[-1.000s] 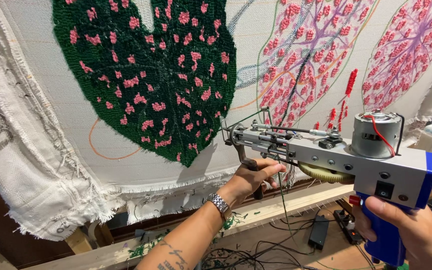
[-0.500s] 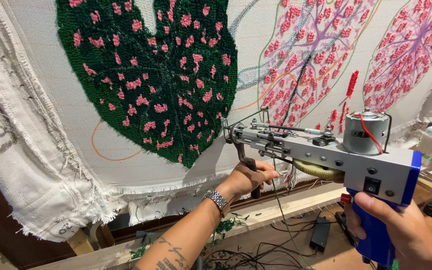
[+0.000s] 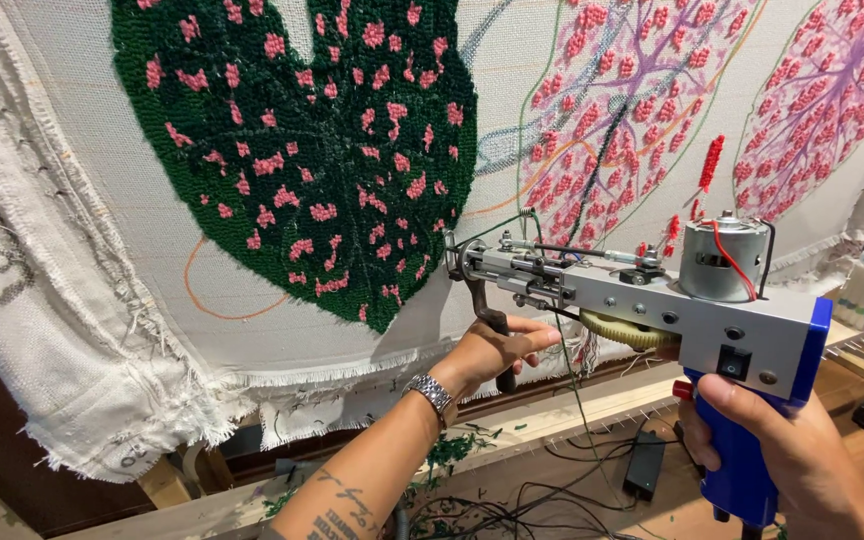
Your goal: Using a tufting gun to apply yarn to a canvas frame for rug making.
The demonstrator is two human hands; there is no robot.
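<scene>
Right hand [image 3: 802, 450] grip clenched on blue handle of tufting gun [image 3: 652, 300]; left hand [image 3: 492, 350] grip grasping black front handle. Needle tip ahead of grips, touching backing cloth [image 3: 82, 250] beside green leaf [image 3: 302, 150]. Step: lining up stitch. Next likely calls for steady forward pressure.

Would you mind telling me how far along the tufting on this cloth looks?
Done: the dark green leaf with pink spots looks fully filled. In hand: the left hand grips the front handle and the right hand the blue grip of the tufting gun, its tip near the cloth. Left: the pink leaves show bare patches, and drawn outlines remain unfilled.
</scene>
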